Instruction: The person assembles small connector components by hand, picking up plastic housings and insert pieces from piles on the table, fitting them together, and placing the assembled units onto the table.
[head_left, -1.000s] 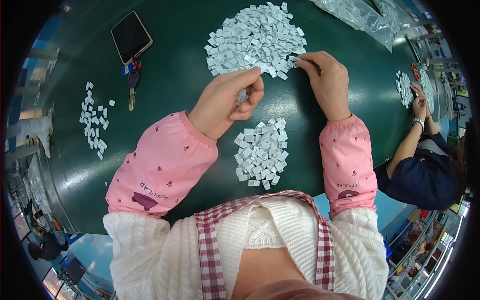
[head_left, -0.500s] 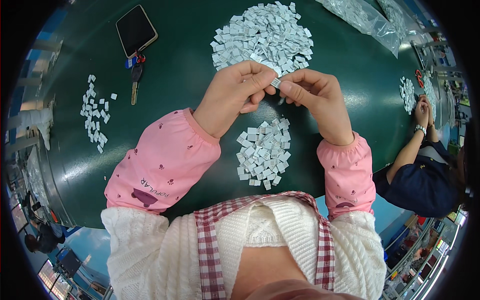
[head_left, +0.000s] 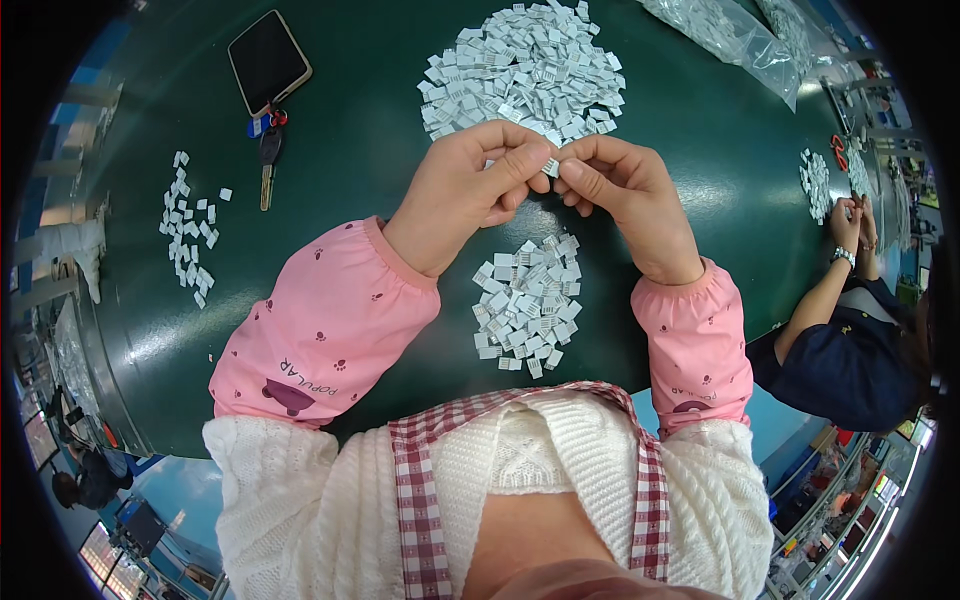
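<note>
Between my two hands is a small white plastic connector (head_left: 551,169) with a row of slots. My left hand (head_left: 468,178) pinches it between thumb and forefinger. The fingertips of my right hand (head_left: 632,196) close on its other side. Just beyond my hands lies a large heap of similar white connectors (head_left: 530,65). A smaller pile of connectors (head_left: 527,310) lies nearer to me, between my forearms. Slots show on some of these pieces; others lie with a plain side up.
On the green table (head_left: 370,80), a phone (head_left: 270,62) and a key (head_left: 267,165) lie at the far left. Loose connectors (head_left: 187,225) are scattered below them. Clear plastic bags (head_left: 725,40) lie far right, and a co-worker (head_left: 840,340) handles pieces near red-handled scissors (head_left: 839,150).
The connector has turned slightly between my fingertips, while my hands stay nearly in place. A blurred pale bit under my right fingers no longer shows. The co-worker's hands have shifted a little.
</note>
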